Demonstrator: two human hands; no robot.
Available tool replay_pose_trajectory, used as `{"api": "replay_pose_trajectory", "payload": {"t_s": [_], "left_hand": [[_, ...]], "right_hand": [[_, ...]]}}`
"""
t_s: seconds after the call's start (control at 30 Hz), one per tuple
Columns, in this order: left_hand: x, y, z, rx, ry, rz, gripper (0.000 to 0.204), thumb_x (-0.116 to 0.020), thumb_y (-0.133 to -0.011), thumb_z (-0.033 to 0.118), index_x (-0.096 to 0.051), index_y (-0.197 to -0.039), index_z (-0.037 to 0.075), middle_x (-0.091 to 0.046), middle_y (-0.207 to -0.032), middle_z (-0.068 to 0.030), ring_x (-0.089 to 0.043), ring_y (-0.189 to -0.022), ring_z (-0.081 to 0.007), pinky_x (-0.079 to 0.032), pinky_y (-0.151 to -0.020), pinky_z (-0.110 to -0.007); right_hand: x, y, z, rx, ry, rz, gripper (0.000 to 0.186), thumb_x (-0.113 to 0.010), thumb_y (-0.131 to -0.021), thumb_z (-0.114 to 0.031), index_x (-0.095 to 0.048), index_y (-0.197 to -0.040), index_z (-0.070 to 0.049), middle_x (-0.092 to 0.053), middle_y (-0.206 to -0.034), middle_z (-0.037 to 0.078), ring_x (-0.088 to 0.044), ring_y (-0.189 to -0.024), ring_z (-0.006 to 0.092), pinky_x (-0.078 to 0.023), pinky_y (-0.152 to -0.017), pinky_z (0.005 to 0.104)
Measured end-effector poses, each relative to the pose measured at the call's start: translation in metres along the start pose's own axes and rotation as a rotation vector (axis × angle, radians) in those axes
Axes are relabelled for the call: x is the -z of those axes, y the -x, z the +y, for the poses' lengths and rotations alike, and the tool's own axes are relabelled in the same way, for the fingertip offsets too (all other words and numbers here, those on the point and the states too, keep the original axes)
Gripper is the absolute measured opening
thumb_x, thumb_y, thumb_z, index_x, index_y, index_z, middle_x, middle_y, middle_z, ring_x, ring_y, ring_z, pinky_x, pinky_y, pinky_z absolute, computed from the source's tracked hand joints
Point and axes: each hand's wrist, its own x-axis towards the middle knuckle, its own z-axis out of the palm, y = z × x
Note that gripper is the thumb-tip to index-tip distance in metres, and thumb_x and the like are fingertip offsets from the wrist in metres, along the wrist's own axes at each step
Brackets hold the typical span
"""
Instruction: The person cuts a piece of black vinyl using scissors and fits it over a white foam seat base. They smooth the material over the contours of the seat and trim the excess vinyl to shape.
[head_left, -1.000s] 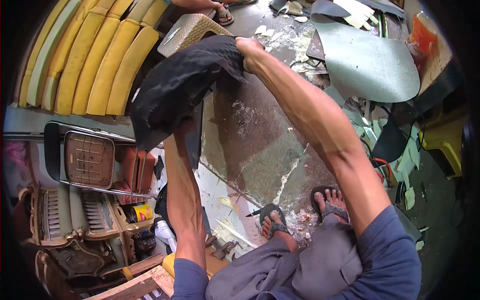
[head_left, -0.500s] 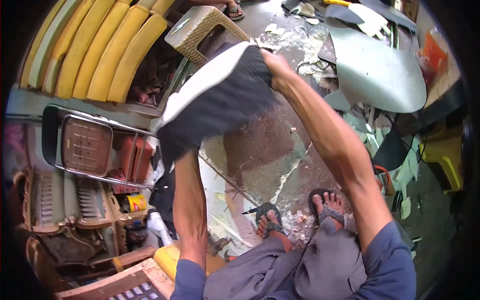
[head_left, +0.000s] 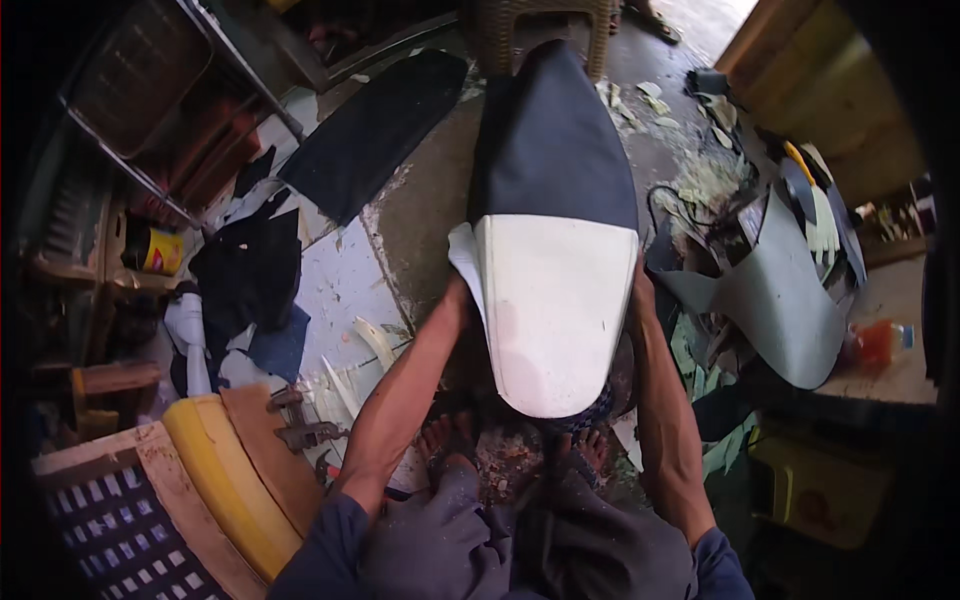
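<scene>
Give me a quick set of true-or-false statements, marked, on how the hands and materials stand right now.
1. The tapered black-and-white cover has its white part toward the person. True.
2. The cover's black part widens toward its far end. False: it narrows there.
3. The bare right hand is at the cover's right edge. True.
4. The bare left hand is well away from the cover. False: it is at the cover's left edge, by a turned-out white flap.
5. The flat black sheet lies left of the cover. True.
6. The long yellow pad lies right of the cover. False: it is at lower left.
</scene>
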Motion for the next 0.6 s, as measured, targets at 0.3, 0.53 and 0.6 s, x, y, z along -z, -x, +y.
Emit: {"api": "replay_pose_trajectory", "payload": {"t_s": [0.3,0.53,0.6], "left_hand": [[0.014,-0.043,-0.019,-0.065,-0.274,0.515,0.074,-0.045,-0.101,0.056,-0.053,-0.138,-0.007,-0.063,-0.132,-0.0276,-0.061,-0.12,-0.0416,-0.047,-0.103,-0.046],[-0.015,-0.023,-0.003,-0.137,-0.538,0.755,0.063,-0.051,-0.099,0.05,-0.058,-0.125,-0.007,-0.063,-0.126,-0.0319,-0.061,-0.118,-0.0481,-0.047,-0.101,-0.051],[-0.01,-0.025,-0.003,-0.199,-0.6,0.831,0.058,-0.052,-0.1,0.048,-0.058,-0.122,-0.005,-0.063,-0.124,-0.0312,-0.061,-0.116,-0.0481,-0.048,-0.099,-0.051]], "right_hand": [[-0.002,-0.007,0.031,0.012,-0.086,-0.013,0.074,-0.044,-0.103,-0.064,-0.059,-0.138,0.0,-0.069,-0.124,0.011,-0.069,-0.105,0.0226,-0.057,-0.089,0.0372],[-0.003,0.008,0.026,0.069,0.118,0.084,0.09,-0.038,-0.097,-0.079,-0.07,-0.125,0.001,-0.074,-0.113,0.012,-0.07,-0.101,0.0206,-0.054,-0.087,0.0355],[-0.005,0.002,0.026,0.08,0.137,0.08,0.089,-0.038,-0.098,-0.078,-0.07,-0.125,0.0,-0.074,-0.114,0.011,-0.07,-0.102,0.0206,-0.053,-0.088,0.0354]]}}
